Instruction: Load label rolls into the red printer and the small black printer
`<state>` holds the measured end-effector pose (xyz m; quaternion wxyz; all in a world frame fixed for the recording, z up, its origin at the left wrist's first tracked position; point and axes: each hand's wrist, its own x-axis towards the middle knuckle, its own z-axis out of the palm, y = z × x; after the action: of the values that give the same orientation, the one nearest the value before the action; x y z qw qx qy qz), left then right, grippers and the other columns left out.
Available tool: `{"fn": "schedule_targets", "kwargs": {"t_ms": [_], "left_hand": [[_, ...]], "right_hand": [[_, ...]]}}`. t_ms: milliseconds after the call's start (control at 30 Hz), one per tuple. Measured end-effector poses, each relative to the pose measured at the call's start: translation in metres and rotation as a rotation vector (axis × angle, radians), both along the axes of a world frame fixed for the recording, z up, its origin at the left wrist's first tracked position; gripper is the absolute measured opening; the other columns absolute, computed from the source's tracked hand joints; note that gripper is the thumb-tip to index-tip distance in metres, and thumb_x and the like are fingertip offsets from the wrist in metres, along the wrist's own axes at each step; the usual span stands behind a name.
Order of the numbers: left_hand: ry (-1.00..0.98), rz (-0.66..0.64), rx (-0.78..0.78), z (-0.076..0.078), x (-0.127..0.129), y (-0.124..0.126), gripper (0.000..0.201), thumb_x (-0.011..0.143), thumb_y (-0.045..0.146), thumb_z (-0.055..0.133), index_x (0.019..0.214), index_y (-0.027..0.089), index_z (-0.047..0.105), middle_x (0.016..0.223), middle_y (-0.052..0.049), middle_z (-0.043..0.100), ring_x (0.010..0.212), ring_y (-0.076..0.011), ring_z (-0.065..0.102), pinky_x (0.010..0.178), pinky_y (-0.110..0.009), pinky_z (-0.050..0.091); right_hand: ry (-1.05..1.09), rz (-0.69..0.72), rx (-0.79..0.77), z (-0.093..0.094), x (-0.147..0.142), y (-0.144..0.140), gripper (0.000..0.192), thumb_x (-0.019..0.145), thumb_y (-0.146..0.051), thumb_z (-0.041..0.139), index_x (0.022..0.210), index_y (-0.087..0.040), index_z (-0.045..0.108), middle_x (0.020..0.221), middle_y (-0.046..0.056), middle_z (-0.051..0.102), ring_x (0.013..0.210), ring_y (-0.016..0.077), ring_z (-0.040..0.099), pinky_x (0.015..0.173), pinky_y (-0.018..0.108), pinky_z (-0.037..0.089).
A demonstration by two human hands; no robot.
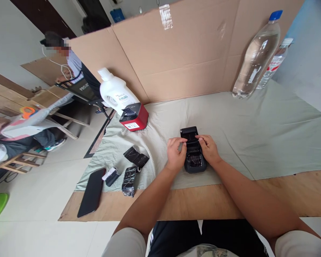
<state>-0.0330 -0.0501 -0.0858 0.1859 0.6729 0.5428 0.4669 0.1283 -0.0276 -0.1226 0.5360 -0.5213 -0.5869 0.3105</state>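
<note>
A small black device (195, 166), which looks like a portable label printer, lies on the cloth before me with its lid (188, 132) raised. Shiny dark film shows inside its lower bay. My left hand (176, 153) grips its left side near the hinge, fingers bent and thumb against the edge. On the opposite side my right hand (209, 149) pinches the edge by the lid, fingers curled. The fingers partly hide the hinge area. To the left lie a crumpled black film strip (136, 157), a black film roll (129, 181) and a small black-and-white roll (111, 176).
A black phone (91, 192) lies at the table's left front corner. Behind stand a red-and-black box (139, 119), a white detergent bottle (120, 93), a large water bottle (259, 57) and a smaller bottle (274, 66). A cardboard wall (182, 53) bounds the back. Other people sit at far left.
</note>
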Motion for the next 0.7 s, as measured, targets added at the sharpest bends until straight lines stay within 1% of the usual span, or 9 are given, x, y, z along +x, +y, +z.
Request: {"fn": "schedule_targets", "kwargs": {"t_ms": [100,167,233,333,467,533,567,633,700], "left_hand": [[0.226,-0.17,-0.147,0.014,0.005,0.013,0.02,0.086,0.034,0.057,0.077,0.024,0.073,0.088,-0.011,0.07,0.103,-0.0319,0.052,0.104,-0.051,0.034],[0.321,-0.27,-0.246,0.014,0.01,0.024,0.024,0.078,0.04,0.066,0.061,0.023,0.066,0.078,-0.013,0.065,0.107,-0.0365,0.051,0.107,-0.055,0.029],[0.374,-0.329,-0.29,0.01,0.016,0.034,0.033,0.07,0.044,0.073,0.052,0.022,0.058,0.073,-0.014,0.061,0.111,-0.0396,0.049,0.109,-0.056,0.026],[0.446,-0.289,-0.263,0.007,0.026,0.039,0.033,0.063,0.035,0.08,0.051,0.021,0.053,0.072,-0.013,0.059,0.106,-0.0402,0.052,0.106,-0.057,0.029],[0.525,-0.216,-0.327,0.016,0.033,0.037,0.028,0.053,0.014,0.082,0.053,0.019,0.054,0.076,-0.013,0.06,0.099,-0.0402,0.055,0.1,-0.056,0.035],[0.467,-0.217,-0.364,0.022,0.031,0.034,0.027,0.051,0.014,0.083,0.056,0.02,0.057,0.078,-0.011,0.062,0.1,-0.0376,0.056,0.1,-0.052,0.038],[0.408,-0.22,-0.377,0.025,0.028,0.033,0.025,0.051,0.016,0.083,0.059,0.02,0.06,0.08,-0.009,0.063,0.097,-0.0344,0.057,0.099,-0.049,0.04],[0.234,-0.248,-0.414,0.03,0.017,0.026,0.024,0.055,0.021,0.082,0.07,0.02,0.064,0.081,-0.005,0.064,0.087,-0.0256,0.06,0.091,-0.041,0.046],[0.015,-0.321,-0.47,0.036,0.0,0.015,0.026,0.062,0.028,0.079,0.083,0.019,0.066,0.081,-0.002,0.065,0.077,-0.0181,0.06,0.081,-0.034,0.05]], "right_hand": [[-0.015,0.009,-0.001,-0.001,0.001,0.001,0.047,0.094,-0.06,0.04,0.097,-0.025,0.073,0.103,0.01,0.069,0.105,0.0266,0.061,0.098,0.047,0.048],[-0.025,0.011,-0.004,-0.002,0.002,0.003,0.049,0.093,-0.062,0.04,0.096,-0.025,0.072,0.103,0.01,0.069,0.105,0.027,0.061,0.098,0.047,0.048],[-0.035,0.021,-0.003,-0.003,0.002,0.004,0.049,0.093,-0.062,0.04,0.096,-0.025,0.072,0.102,0.01,0.069,0.105,0.0275,0.061,0.099,0.048,0.047],[-0.044,0.042,-0.007,-0.004,0.003,0.005,0.046,0.093,-0.06,0.04,0.095,-0.025,0.071,0.101,0.01,0.07,0.105,0.0278,0.06,0.099,0.048,0.046],[-0.056,0.057,-0.002,-0.004,0.004,0.006,0.046,0.093,-0.058,0.039,0.095,-0.024,0.071,0.101,0.01,0.07,0.104,0.0282,0.06,0.098,0.048,0.046],[-0.061,0.057,0.011,-0.005,0.005,0.007,0.047,0.092,-0.058,0.039,0.095,-0.023,0.07,0.1,0.011,0.07,0.103,0.0285,0.06,0.097,0.048,0.046],[-0.063,0.057,0.015,-0.006,0.005,0.008,0.047,0.092,-0.058,0.039,0.094,-0.023,0.07,0.1,0.011,0.07,0.103,0.0286,0.06,0.097,0.049,0.046],[-0.066,0.061,0.017,-0.007,0.006,0.008,0.046,0.092,-0.058,0.04,0.094,-0.024,0.07,0.099,0.01,0.07,0.102,0.0286,0.06,0.096,0.049,0.046],[-0.072,0.067,0.013,-0.007,0.006,0.008,0.045,0.092,-0.057,0.041,0.095,-0.024,0.071,0.099,0.01,0.07,0.101,0.0281,0.061,0.095,0.048,0.047]]}}
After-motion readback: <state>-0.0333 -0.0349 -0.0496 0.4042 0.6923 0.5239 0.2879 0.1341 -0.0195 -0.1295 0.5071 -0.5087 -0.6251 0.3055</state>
